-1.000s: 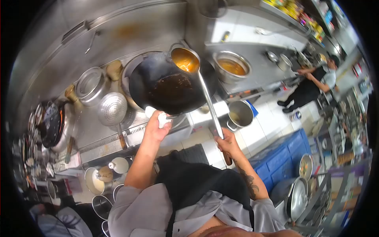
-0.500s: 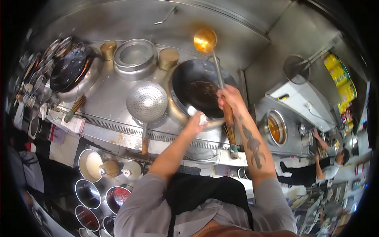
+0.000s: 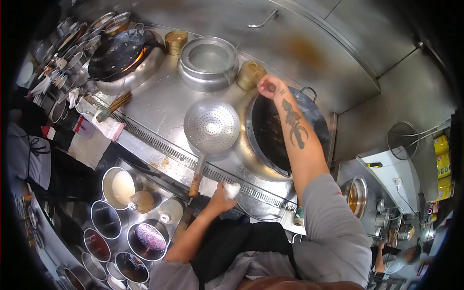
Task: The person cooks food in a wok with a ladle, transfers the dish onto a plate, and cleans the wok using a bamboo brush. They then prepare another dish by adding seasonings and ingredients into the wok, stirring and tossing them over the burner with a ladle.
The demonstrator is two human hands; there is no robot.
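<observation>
- The right hand (image 3: 271, 88) is closed around what looks like a handle, seen end-on, above the far-left side of the wok (image 3: 316, 121); whatever the handle carries is hidden (so I cannot tell whether it is loaded). If it is, a loose wrist could tip drips onto the counter (image 3: 159, 96).
- That hand is close to the woven container (image 3: 251, 76); a low leftward swing could knock it.
- The left hand (image 3: 223, 199) is clamped on a white cloth (image 3: 232, 191), apart from the wok, at the counter's near edge. Its forearm could jog the open tubs (image 3: 149, 240) if the elbow drops.
- The strainer (image 3: 211, 126) lies left of the wok, its handle jutting nearward; a sleeve or apron catching it could drag it off.
</observation>
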